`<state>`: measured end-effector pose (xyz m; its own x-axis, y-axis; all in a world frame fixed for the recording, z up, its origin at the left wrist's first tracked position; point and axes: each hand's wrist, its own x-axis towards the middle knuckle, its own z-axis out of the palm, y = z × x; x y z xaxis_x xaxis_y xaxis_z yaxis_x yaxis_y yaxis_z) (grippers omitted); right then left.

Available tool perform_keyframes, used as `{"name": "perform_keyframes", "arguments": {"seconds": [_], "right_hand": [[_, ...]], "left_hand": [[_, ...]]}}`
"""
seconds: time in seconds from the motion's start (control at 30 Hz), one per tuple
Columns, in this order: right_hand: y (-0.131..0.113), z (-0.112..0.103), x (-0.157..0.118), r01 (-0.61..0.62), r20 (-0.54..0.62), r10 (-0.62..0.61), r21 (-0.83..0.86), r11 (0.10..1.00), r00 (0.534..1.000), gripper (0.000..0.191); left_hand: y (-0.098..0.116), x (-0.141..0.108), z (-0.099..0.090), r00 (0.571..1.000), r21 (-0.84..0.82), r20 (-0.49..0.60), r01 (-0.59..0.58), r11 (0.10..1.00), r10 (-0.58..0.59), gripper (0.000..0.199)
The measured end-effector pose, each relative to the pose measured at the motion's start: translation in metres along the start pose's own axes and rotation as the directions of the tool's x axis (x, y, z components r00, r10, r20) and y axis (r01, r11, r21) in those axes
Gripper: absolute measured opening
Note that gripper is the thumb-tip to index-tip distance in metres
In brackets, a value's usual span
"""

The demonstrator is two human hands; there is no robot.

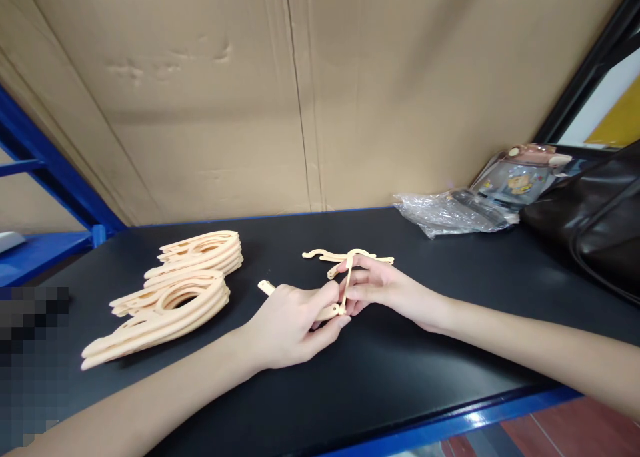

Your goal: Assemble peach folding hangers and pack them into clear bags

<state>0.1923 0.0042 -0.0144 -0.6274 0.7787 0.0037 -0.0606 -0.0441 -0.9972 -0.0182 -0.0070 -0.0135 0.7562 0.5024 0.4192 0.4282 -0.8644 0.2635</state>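
A cream plastic folding hanger is held between both hands. My left hand (295, 320) is closed around its flat arm (267, 287), whose far end sticks out past the knuckles. The fingers of my right hand (373, 287) pinch a thin upright part (349, 280) of the same colour. The two parts meet at a small joint (342, 310) by my left fingertips. Just behind my right hand lie loose cream hanger pieces (325, 255), partly covered by the fingers. To the left, folded cream hangers lie in a near stack (165, 317) and a far stack (220, 254).
The black tabletop (400, 390) has a blue front edge (470, 420). Cardboard (240, 110) stands along the back. At the right rear are a clear plastic bag (450, 212), a transparent container with a pinkish lid (520, 174) and a dark leather bag (590, 210).
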Motion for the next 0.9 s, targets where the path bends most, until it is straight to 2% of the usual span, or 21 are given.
{"name": "perform_keyframes", "arguments": {"seconds": [0.33,0.73,0.9], "right_hand": [[-0.0012,0.0031,-0.0007,0.0,-0.007,0.0,-0.013,1.0,1.0,0.035],[-0.001,0.0033,-0.0003,0.0,-0.001,0.0,-0.026,1.0,1.0,0.034],[-0.002,0.0056,-0.0006,-0.019,-0.05,0.017,-0.033,0.999,0.999,0.037]], "left_hand": [[0.0007,-0.0002,-0.0025,0.999,-0.053,0.003,-0.039,0.998,0.04,0.018],[0.0015,0.0011,-0.0019,0.996,0.014,-0.002,-0.091,0.996,0.091,0.018],[0.0006,-0.001,-0.0008,0.993,0.052,-0.019,-0.113,0.992,0.114,0.02]]}}
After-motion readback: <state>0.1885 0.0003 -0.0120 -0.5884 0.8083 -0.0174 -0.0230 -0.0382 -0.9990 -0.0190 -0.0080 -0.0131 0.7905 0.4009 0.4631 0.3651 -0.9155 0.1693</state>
